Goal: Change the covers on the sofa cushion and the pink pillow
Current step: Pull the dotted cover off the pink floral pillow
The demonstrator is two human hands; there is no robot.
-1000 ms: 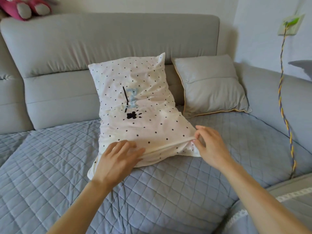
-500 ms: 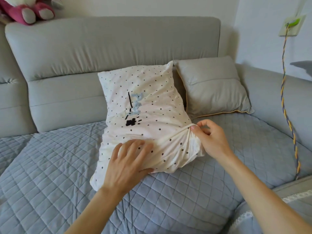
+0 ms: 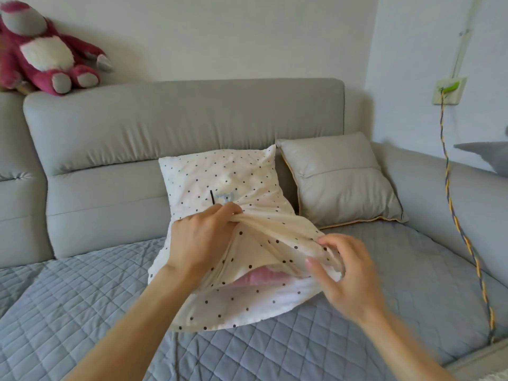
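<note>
fabric of the polka-dot cover (image 3: 236, 295) is gripped by the left hand (image 3: 202, 240) and pinched at its open edge by the right hand (image 3: 347, 273). the pink pillow (image 3: 261, 276) is exposed inside. a grey cushion (image 3: 341, 180) is seen at two o'clock, a plush toy (image 3: 41, 50) at ten o'clock on the sofa (image 3: 165, 127).

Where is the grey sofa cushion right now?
The grey sofa cushion leans against the sofa backrest in the right corner, just right of the dotted pillow cover, which both hands are working on.
</note>
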